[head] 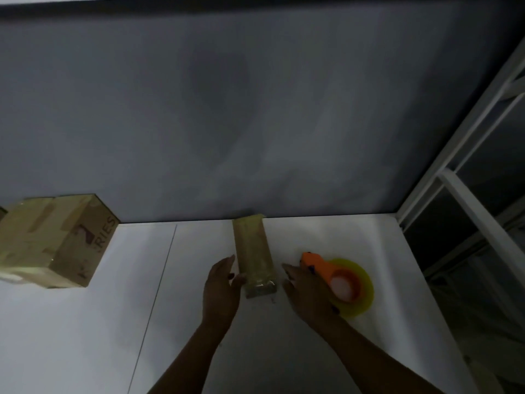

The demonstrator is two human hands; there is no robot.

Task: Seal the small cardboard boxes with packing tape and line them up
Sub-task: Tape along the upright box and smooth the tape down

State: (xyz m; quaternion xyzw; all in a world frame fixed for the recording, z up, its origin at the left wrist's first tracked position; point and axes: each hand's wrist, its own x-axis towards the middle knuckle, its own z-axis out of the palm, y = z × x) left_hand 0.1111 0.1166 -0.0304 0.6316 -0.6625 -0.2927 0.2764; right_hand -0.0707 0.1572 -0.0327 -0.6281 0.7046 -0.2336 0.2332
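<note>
Boxes number two on the table (85, 336): the narrow box (252, 251) lies between left hand (220, 288) and right hand (305, 294), both straight-fingered, gripping nothing; the taped box (48, 243) sits far left. One tape dispenser (321, 265) lies right.

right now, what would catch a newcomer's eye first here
The orange tape dispenser with its yellow roll stands out, on the white table right of centre. Beside it a narrow taped cardboard box sits between the open left hand and right hand. A bigger taped box sits far left.

Narrow taped box (254, 251) centre; tape dispenser (348, 285) right; larger box (51, 243) left.
</note>
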